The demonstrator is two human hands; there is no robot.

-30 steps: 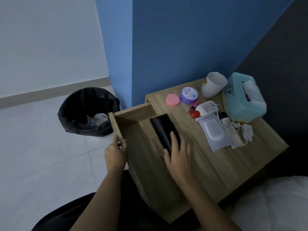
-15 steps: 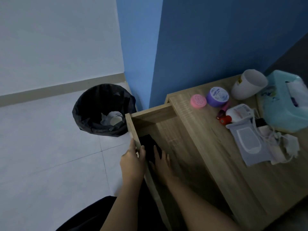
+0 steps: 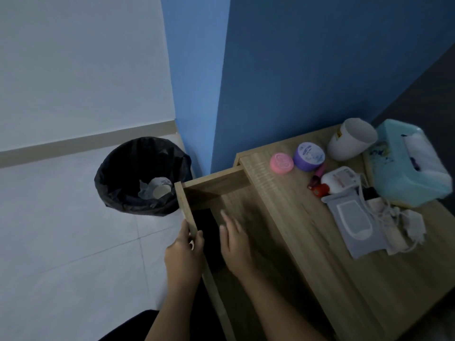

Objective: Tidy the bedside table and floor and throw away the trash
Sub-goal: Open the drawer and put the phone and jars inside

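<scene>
Since a second ago, the flat black rectangular device (image 3: 208,232) has gone from the desk (image 3: 320,254) top into the open wooden drawer (image 3: 187,207). My right hand (image 3: 237,244) hovers over it, grip released. My left hand (image 3: 184,254) grasps the drawer front. Judgement: one item stowed; clutter remains.

two hands (image 3: 183,252), two round tins (image 3: 281,163), one cup (image 3: 350,140), one bin (image 3: 142,177)

Home bedroom, my own corner. Wooden bedside desk (image 3: 320,242) against blue wall (image 3: 307,70), drawer (image 3: 214,183) pulled open. Tissue box (image 3: 398,168), cream jars (image 3: 309,156), white cup (image 3: 349,141) on top. Lined trash bin (image 3: 138,178) on tiled floor (image 3: 61,242).
</scene>
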